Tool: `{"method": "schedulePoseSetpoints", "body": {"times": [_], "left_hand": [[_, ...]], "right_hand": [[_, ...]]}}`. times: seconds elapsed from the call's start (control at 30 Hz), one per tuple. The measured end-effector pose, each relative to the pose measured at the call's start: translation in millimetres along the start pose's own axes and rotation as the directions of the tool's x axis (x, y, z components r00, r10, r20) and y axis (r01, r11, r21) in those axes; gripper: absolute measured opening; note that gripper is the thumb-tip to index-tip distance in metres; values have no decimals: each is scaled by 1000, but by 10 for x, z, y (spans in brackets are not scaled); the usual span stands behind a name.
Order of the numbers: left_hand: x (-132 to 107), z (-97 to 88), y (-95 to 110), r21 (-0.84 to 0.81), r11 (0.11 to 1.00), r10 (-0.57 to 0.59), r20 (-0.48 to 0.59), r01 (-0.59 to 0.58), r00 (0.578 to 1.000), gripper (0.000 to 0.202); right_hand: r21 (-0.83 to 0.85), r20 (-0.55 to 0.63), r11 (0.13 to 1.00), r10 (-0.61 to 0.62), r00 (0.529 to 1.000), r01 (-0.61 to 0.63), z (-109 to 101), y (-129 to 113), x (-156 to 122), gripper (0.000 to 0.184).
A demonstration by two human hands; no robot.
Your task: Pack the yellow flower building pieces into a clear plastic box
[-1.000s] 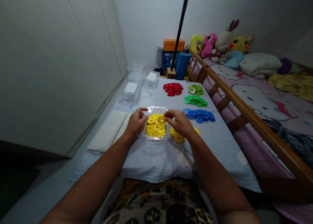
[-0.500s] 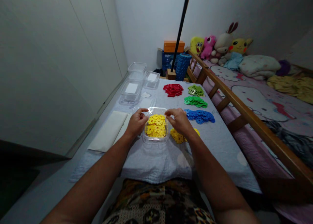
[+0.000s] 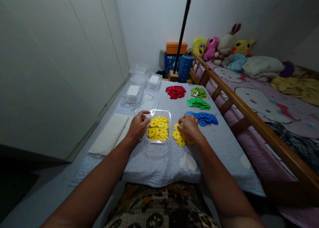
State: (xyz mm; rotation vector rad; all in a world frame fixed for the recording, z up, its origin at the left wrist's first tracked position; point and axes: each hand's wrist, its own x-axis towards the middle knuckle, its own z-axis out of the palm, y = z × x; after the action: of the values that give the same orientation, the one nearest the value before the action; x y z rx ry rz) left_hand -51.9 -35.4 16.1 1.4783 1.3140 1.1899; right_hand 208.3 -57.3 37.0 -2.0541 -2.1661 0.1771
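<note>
A clear plastic container [image 3: 159, 144] stands near the front of the table, with many yellow flower-shaped plastic pieces [image 3: 158, 128] inside. My left hand [image 3: 139, 125] holds its left rim, thumb and fingers closed. To the right of the container lies a loose pile of the same yellow pieces [image 3: 178, 138]. Over that pile my right hand [image 3: 190, 125] is bent down, its fingers drawn together on the pieces; the fingertips are partly hidden. Just behind the right hand is a pile of blue flower-shaped pieces [image 3: 205, 119].
Green [image 3: 198, 104], light green [image 3: 198, 92] and red piles [image 3: 175, 92] lie farther back. Lidded clear containers [image 3: 132, 91] stand at the back left, near a loose clear lid [image 3: 148, 105]. A folded off-white cloth [image 3: 109, 134] lies left. A wooden bed rail [image 3: 239, 111] borders the right.
My right hand has moved right and down, from the container's right rim to the loose yellow pile. My left hand has stayed at the container's left rim.
</note>
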Motion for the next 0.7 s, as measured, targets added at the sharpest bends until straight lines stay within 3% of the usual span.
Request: {"method": "schedulePoseSetpoints", "body": {"times": [0.1,0.2,0.3,0.4,0.47,0.57,0.7], "left_hand": [[3,3,3,6,1000,-3,-7,3,1000,35],[9,1,-15,12,1000,2,-8,-2,1000,35],[14,-5,-36,14,1000,12,0,-12,1000,36],[9,-7,-24,17,1000,15,9,-15,1000,35],[2,-7,-1,24,1000,14,4,-14,1000,33],[-3,-5,18,28,1000,11,-4,-11,1000,33],[7,-5,-5,24,999,22,-1,-22,1000,33]], "right_hand": [[79,-28,997,14,1000,-12,31,29,21,14],[284,-42,959,15,999,-3,19,93,58,7],[571,-108,819,8,994,56,-70,113,75,9],[708,-182,692,-14,983,141,-201,19,40,13],[700,-168,689,-98,981,189,-270,-97,-6,11],[589,-112,770,-224,968,246,-309,-271,-77,11],[403,-58,868,-292,955,290,-267,-414,-135,13]]}}
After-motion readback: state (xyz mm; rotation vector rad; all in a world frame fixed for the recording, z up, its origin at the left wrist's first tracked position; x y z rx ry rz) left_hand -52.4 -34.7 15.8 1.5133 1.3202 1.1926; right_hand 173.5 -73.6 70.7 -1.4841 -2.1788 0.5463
